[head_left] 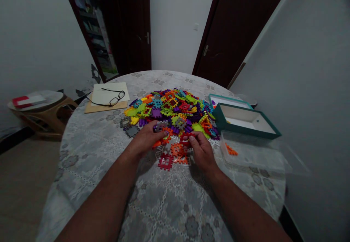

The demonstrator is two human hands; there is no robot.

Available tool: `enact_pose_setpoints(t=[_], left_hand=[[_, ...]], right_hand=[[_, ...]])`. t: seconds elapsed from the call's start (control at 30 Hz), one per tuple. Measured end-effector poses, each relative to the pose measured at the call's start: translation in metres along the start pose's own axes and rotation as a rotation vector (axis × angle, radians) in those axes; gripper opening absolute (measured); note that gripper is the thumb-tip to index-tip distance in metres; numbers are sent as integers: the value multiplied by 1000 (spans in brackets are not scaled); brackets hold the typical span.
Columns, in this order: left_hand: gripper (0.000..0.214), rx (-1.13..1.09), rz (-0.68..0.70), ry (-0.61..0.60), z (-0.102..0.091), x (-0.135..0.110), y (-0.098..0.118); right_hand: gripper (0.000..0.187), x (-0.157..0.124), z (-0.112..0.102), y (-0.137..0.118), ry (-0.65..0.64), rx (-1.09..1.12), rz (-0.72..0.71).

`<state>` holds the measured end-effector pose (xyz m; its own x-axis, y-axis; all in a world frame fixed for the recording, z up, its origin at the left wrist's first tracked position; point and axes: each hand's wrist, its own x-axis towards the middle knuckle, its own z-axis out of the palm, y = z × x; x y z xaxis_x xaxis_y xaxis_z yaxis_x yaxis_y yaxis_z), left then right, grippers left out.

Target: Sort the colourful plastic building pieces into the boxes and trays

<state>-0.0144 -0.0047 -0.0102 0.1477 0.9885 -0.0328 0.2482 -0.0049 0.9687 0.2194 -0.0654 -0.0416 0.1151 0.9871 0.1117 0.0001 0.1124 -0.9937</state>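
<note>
My left hand (146,139) is closed at the near edge of a heap of coloured interlocking plastic blocks (166,107). Its thumb lies against an orange block (167,137), with a grey block (161,126) by the fingertips. Between the thumb and fingers of my right hand (202,150) is a red block (186,138). Just below the hands, a red square block with a window (165,161) and an orange square block (177,149) lie on the table, with small white window pieces among them. The fingers' undersides are hidden.
Black-framed glasses (114,100) rest on papers (109,90) at the left. To the right stand a green-edged box (246,121) and a clear plastic tray (254,158) with orange pieces (231,149). A patterned cloth (166,205) covers the round table.
</note>
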Motion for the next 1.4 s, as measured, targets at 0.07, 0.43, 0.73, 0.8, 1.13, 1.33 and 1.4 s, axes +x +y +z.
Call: enact_pose_setpoints(t=[0.07,0.43,0.73,0.8,1.13,1.33,1.4], left_hand=[[42,-24,-9,33,2,0,1],[15,64,16,131,42,-11,6],[35,-236,-88,-20,57,-18,0],[45,-389,-170,-88,53,-18,2],[50,-522,-251,-399,46,-21,5],[55,-498,-266,-458,48,-24,5],[56,-507,-284,-421,49,-24,6]], right_hand=[[26,0,0,-1,14,-9,-6],[35,0,8,4,-31,-56,52],[31,2,11,2,7,-170,-13],[29,6,6,1,53,-134,7],[35,9,-3,-6,-48,197,126],[29,6,3,-11,-60,117,158],[27,7,2,-12,-32,79,141]])
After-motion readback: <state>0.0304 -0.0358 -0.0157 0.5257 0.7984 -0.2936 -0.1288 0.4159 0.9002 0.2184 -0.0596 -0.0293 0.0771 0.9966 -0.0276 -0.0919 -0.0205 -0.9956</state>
